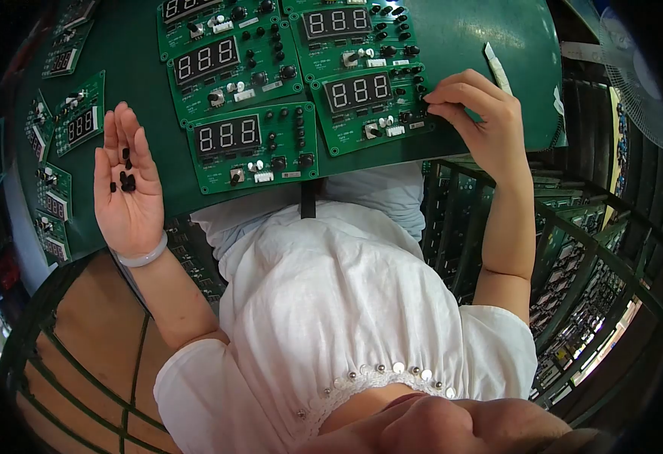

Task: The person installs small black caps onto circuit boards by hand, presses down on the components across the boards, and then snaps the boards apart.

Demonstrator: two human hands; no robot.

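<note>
The left hand (136,216) lay palm up, its fingers stretched and slightly cupped, with several small black caps (128,182) loose in the palm, probably so that they would not roll away. The right hand (486,113) had thumb and forefinger drawn close together at a circuit board (377,113); whether they pinched a cap could not be told. That board lay flat just left of the right hand, face up, seemingly to keep its buttons within reach. It was green, with three pale digits on a dark display (358,92) and small black buttons.
</note>
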